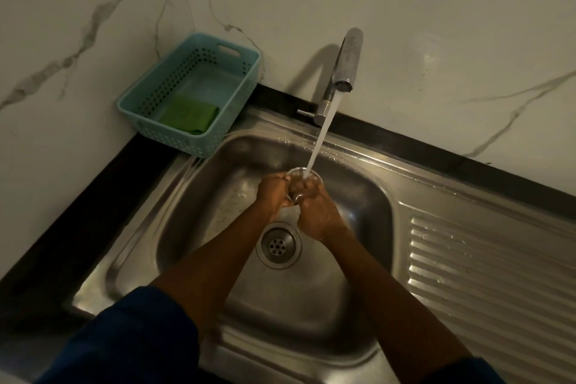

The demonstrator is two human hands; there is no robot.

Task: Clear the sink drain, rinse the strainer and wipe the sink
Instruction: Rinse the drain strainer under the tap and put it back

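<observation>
- Now your left hand and right hand both grasp the strainer, just behind the drain.
- Water stream lands on the strainer.
- Green cloth in basket, back-left of drain.

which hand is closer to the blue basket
Left. The left hand grips the strainer on the side toward the basket; the right hand grips it on the far side, further from the basket.
</observation>
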